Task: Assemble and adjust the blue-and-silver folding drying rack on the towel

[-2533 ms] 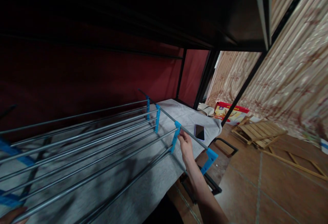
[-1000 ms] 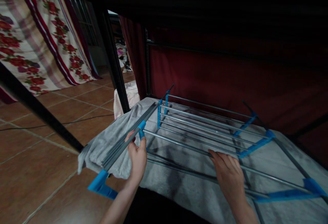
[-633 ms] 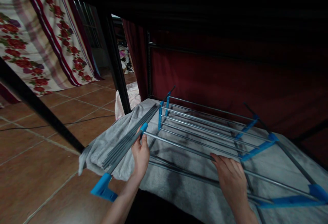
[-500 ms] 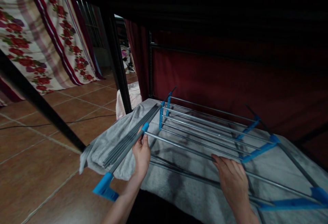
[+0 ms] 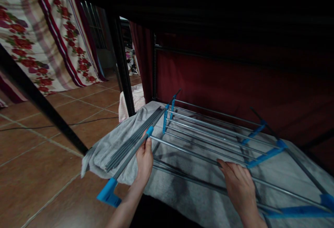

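Observation:
A partly assembled rack of metal tubes (image 5: 198,123) with blue plastic joints rests on a grey blanket (image 5: 188,200). My left hand (image 5: 144,160) is closed around the rack's near left corner, thumb just under a small blue connector (image 5: 149,131). From that connector a metal rod (image 5: 180,148) runs right to my right hand (image 5: 238,182), whose fingers wrap over it, palm down. A blue end piece (image 5: 108,191) caps the side tube past the blanket's edge. Loose grey tubes (image 5: 130,144) lie in a bundle left of my left hand.
Black metal posts (image 5: 124,68) and a dark overhead frame enclose the blanket. A dark red cloth (image 5: 221,78) hangs behind. To the left are a tiled floor (image 5: 62,113), a thin black cable (image 5: 86,121) and a flowered curtain (image 5: 49,37).
Both hands keep their hold on the rack. The rack and hands appear shifted very slightly right and down, along with the whole view.

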The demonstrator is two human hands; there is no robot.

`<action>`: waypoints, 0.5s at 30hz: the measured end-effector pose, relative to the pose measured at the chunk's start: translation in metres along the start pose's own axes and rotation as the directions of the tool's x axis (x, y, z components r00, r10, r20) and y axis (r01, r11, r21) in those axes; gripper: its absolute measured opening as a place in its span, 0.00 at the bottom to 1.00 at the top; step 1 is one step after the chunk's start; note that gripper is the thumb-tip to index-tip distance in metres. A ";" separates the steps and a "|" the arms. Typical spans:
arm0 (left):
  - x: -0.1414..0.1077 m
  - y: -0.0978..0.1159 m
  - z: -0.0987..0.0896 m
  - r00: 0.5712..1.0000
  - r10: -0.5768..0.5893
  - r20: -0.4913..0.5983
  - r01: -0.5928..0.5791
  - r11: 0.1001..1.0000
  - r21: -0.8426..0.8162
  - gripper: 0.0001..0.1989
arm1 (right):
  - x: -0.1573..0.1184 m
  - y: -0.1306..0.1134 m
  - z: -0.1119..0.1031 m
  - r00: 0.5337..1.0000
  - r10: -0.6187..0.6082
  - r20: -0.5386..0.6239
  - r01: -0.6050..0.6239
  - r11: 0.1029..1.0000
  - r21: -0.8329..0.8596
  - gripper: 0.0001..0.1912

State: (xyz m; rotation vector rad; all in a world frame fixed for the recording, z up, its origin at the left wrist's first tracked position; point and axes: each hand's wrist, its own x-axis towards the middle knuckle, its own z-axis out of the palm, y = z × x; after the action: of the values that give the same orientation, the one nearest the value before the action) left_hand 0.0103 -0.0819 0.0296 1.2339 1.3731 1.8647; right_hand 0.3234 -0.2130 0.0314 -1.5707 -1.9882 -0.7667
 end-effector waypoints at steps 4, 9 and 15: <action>0.001 -0.004 0.001 0.999 -0.046 -0.019 0.046 0.999 -0.012 0.17 | 0.000 0.001 0.001 1.000 0.005 -0.002 -0.005 1.000 0.005 0.14; 0.003 -0.014 0.005 0.995 -0.087 -0.058 0.079 0.988 -0.129 0.17 | 0.001 0.003 0.001 1.000 -0.005 0.009 0.005 1.000 -0.004 0.14; 0.001 -0.017 0.006 0.998 -0.044 -0.044 0.038 0.991 -0.130 0.18 | 0.002 0.003 0.000 1.000 -0.017 0.000 0.017 1.000 -0.011 0.14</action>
State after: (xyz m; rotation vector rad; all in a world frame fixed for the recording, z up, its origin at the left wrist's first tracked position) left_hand 0.0130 -0.0722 0.0142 1.0964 1.2703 1.9322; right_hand 0.3263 -0.2112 0.0328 -1.5616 -2.0024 -0.7854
